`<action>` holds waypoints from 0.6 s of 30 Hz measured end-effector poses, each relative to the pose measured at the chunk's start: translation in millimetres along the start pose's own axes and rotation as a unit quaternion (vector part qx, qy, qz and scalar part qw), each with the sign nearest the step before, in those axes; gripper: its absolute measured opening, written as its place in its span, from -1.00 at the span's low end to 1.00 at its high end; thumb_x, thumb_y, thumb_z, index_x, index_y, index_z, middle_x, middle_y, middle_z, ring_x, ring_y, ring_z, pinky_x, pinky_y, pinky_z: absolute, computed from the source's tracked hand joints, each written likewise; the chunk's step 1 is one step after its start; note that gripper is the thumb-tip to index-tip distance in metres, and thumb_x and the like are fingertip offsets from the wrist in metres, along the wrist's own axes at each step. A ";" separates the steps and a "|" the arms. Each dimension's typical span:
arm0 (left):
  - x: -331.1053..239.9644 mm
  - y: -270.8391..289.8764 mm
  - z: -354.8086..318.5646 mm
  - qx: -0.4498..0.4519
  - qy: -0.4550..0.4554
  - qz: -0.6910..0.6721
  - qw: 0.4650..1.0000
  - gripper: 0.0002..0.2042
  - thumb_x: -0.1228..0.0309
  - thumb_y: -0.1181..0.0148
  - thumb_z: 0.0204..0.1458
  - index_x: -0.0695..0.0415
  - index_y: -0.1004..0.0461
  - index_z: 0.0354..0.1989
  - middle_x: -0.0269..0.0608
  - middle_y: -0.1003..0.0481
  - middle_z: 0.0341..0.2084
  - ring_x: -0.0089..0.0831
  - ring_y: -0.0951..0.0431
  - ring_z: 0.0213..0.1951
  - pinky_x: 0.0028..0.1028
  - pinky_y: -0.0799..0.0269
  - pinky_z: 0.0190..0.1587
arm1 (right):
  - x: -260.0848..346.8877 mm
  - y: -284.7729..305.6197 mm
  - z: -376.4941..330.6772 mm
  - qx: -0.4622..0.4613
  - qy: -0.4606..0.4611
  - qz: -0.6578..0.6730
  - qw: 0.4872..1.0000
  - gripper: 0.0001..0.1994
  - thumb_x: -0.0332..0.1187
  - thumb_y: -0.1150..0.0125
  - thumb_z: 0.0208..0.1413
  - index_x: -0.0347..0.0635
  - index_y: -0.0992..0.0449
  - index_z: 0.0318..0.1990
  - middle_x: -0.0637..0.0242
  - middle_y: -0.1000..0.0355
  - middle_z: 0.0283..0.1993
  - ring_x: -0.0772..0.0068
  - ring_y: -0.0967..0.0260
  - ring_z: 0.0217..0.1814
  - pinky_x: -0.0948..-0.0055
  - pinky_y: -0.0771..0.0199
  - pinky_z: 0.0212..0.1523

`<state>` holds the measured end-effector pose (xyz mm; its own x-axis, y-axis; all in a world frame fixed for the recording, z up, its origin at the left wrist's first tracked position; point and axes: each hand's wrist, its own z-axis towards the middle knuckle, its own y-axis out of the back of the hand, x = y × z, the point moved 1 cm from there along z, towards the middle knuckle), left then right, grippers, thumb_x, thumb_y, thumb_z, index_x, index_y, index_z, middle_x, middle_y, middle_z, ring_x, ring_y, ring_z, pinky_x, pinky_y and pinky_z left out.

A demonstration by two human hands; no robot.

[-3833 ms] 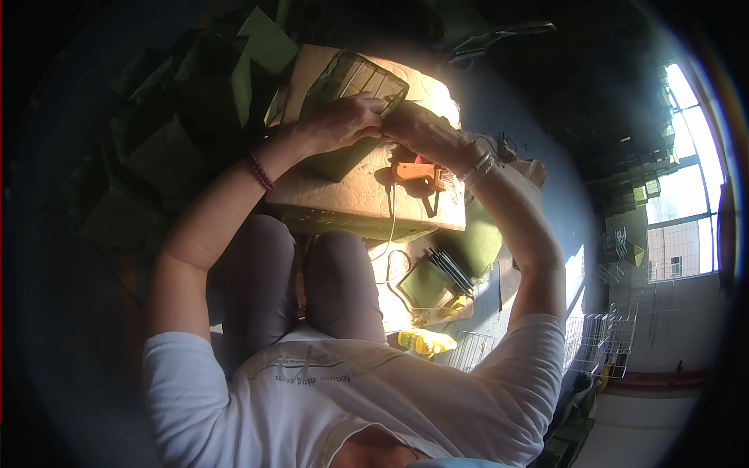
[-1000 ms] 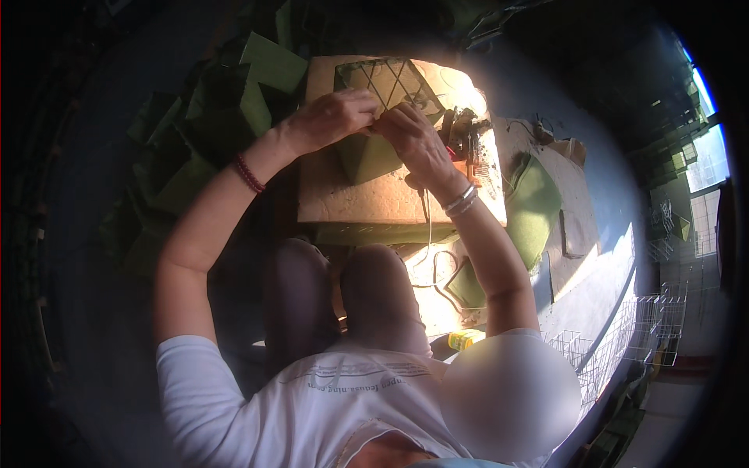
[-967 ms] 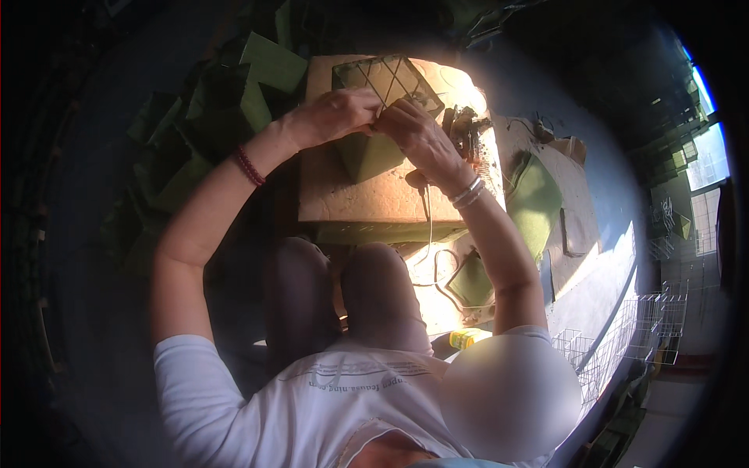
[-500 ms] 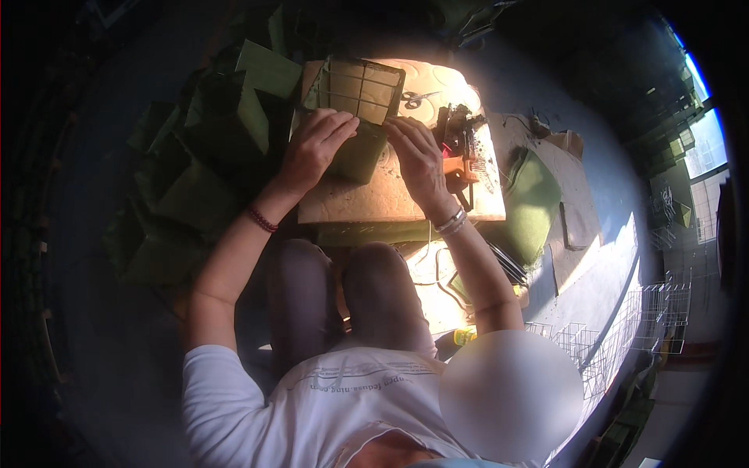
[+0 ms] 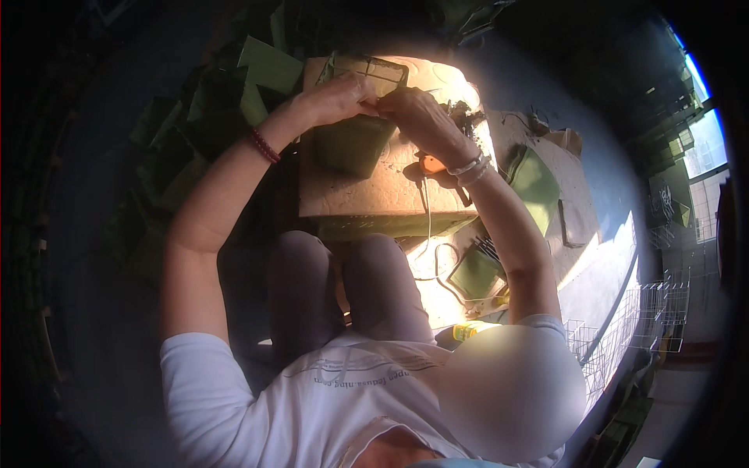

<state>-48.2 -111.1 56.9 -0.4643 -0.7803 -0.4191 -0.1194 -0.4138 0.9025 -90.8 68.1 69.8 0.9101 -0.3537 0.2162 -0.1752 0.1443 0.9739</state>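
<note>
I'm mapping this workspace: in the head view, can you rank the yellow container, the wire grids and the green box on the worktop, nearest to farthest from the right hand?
From the right hand:
1. Green box: right by the hand, toward its left.
2. Yellow container: well below the hand.
3. Wire grids: far right.

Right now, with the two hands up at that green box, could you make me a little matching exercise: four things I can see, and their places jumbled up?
Things:
1. Dark red beaded bracelet
2. Green box
3. Orange object
4. Wire grids

Places:
A. On the tan worktop, close beside the right wrist
B. At the right side of the picture, well away from the worktop
C. Around the left wrist
D. Right at the left hand and right hand, which are close together

Right pairs: 1-C, 2-D, 3-A, 4-B
</note>
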 end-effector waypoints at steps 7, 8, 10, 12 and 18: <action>-35.0 -47.0 -41.9 -0.432 -0.040 0.071 0.898 -0.79 0.60 -0.25 -0.12 0.24 -0.55 -0.25 -0.26 -0.48 -0.35 -0.34 -0.46 -0.22 -0.43 -0.45 -0.18 | -1.4 -50.7 -46.3 -0.327 0.077 0.062 0.940 -0.74 -0.53 -0.11 0.05 -0.29 -0.46 -0.07 0.12 -0.44 -0.07 0.08 -0.38 -0.03 0.27 -0.41 -0.07; -34.4 -48.2 -40.1 -0.432 -0.037 0.071 0.899 -0.79 0.60 -0.25 -0.12 0.24 -0.55 -0.25 -0.26 -0.48 -0.35 -0.34 -0.46 -0.22 -0.43 -0.45 -0.18 | 1.4 -50.1 -42.3 -0.325 0.077 0.064 0.940 -0.74 -0.53 -0.11 0.05 -0.29 -0.46 -0.07 0.12 -0.44 -0.07 0.08 -0.38 -0.03 0.27 -0.41 -0.07; -30.2 -48.6 -34.2 -0.359 -0.046 0.055 0.931 -0.82 0.58 -0.26 -0.14 0.25 -0.54 -0.30 -0.25 -0.45 -0.42 -0.32 -0.43 -0.25 -0.43 -0.42 -0.19 | 7.8 -50.0 -34.6 -0.308 0.067 0.058 0.947 -0.79 -0.52 -0.14 0.01 -0.27 -0.48 -0.15 0.14 -0.44 -0.14 0.13 -0.37 -0.07 0.26 -0.38 -0.06; -18.6 -47.8 -27.7 -0.337 -0.056 0.040 0.939 -0.87 0.56 -0.26 -0.14 0.25 -0.53 -0.36 -0.24 -0.41 -0.47 -0.32 -0.40 -0.28 -0.41 -0.39 -0.21 | 3.3 -52.5 -29.2 -0.299 0.080 0.042 0.950 -0.83 -0.51 -0.14 -0.04 -0.26 -0.47 -0.23 0.17 -0.44 -0.23 0.18 -0.34 -0.09 0.27 -0.36 -0.08; -2.7 -25.8 -12.3 -0.149 -0.057 -0.050 0.986 -0.90 0.48 -0.19 0.00 0.24 -0.53 -0.37 -0.22 -0.41 -0.47 -0.32 -0.39 -0.29 -0.39 -0.36 -0.19 | -7.4 -29.4 -17.5 -0.209 0.128 -0.020 0.969 -0.91 -0.49 -0.09 -0.06 -0.27 -0.48 -0.38 0.19 -0.46 -0.37 0.09 -0.42 -0.26 0.28 -0.39 -0.18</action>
<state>-33.1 -104.1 33.6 -0.5611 -0.6774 -0.4757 0.0857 -0.6191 0.7806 -85.9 82.7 38.4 0.9857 -0.1332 0.1029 -0.0196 0.5164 0.8562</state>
